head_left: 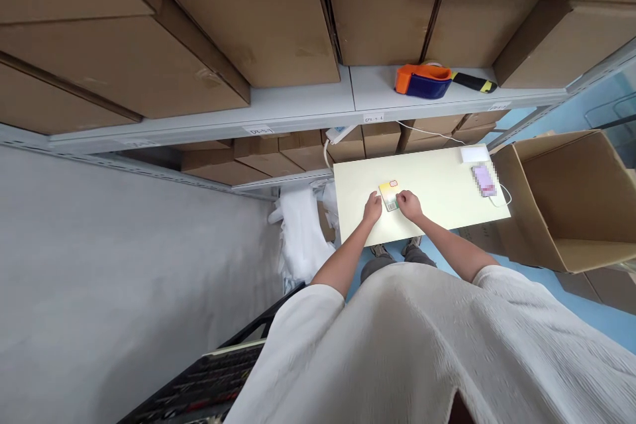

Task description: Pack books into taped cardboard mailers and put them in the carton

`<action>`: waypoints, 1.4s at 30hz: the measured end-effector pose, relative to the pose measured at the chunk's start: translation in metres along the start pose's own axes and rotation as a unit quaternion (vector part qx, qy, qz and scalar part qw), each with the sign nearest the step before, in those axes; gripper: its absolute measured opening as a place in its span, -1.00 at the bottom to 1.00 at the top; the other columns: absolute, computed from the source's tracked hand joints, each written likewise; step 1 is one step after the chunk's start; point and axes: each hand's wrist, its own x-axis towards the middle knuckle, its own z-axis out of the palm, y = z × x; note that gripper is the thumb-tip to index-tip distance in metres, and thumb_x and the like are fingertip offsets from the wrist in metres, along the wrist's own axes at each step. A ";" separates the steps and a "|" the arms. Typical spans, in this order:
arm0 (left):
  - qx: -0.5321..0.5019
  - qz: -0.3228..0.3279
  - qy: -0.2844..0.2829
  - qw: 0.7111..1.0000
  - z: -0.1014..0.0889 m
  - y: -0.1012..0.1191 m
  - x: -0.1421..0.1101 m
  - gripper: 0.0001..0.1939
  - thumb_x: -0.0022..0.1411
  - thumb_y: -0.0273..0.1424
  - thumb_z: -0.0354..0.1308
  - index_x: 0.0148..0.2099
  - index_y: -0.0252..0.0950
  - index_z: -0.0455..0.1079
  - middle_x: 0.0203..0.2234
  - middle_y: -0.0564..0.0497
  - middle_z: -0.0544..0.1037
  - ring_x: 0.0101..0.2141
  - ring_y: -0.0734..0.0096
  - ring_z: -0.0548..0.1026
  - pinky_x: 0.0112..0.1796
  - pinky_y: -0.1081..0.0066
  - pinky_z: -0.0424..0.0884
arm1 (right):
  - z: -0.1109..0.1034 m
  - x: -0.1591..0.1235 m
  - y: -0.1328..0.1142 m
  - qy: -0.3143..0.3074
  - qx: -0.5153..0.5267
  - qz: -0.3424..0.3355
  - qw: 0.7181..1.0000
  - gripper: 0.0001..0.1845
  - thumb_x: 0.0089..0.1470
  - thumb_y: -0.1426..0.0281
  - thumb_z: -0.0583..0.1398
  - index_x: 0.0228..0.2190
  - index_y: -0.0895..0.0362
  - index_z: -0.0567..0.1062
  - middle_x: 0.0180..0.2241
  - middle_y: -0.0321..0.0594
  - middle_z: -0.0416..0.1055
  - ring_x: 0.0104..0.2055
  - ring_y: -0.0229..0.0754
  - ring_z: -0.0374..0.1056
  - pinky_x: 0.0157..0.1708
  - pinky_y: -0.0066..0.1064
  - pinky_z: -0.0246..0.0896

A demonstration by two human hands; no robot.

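Note:
A small flat yellow-and-white packet [389, 195] with a red mark at its top, green at its lower right and a barcode lies slightly turned on the cream tabletop [437, 179]. My right hand [409, 205] is closed in a pinch at the packet's right edge, its fingers curled in. Close along the left edge of the packet is my left hand [372, 207], thumb raised apart from the loosely bent fingers; whether they touch the packet is too small to tell.
At the table's right end lie a white box [475, 154] and a blurred purple phone [483, 181] with a cable. An open carton [536, 212] stands right. Shelves of cartons rise ahead, holding an orange-and-blue tape dispenser [423, 81] and a utility knife [474, 83]. White packing material [301, 232] is left.

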 end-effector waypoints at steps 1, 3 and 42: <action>0.006 -0.004 -0.003 1.000 -0.003 -0.002 -0.002 -0.55 0.55 -0.30 0.08 0.39 -0.20 0.46 0.24 -0.15 0.66 0.26 0.11 0.60 0.32 0.15 0.44 | 0.001 0.000 0.005 -0.010 0.001 0.012 1.000 -0.72 0.37 0.33 0.11 -0.22 0.07 0.63 -0.16 -0.11 0.59 -0.15 -0.06 0.49 -0.08 -0.31 0.41; 0.016 -0.001 -0.025 1.000 -0.005 -0.004 -0.006 -0.57 0.52 -0.40 0.07 0.32 -0.18 0.52 0.25 -0.10 0.66 0.28 0.14 0.58 0.35 0.14 0.42 | 0.005 0.001 0.014 -0.029 -0.006 0.029 0.999 -0.70 0.30 0.42 0.13 -0.09 0.10 0.66 -0.02 -0.05 0.61 -0.03 -0.03 0.53 0.05 -0.27 0.43; 0.014 0.048 -0.106 0.993 0.027 0.018 -0.016 -0.53 0.61 -0.33 -0.01 0.43 -0.18 0.43 0.26 -0.11 0.65 0.26 0.16 0.60 0.34 0.17 0.43 | 0.005 0.000 0.011 0.012 0.146 0.139 0.979 -0.71 0.16 0.31 0.23 -0.09 0.07 0.60 -0.18 -0.22 0.66 -0.11 -0.10 0.58 0.04 -0.27 0.49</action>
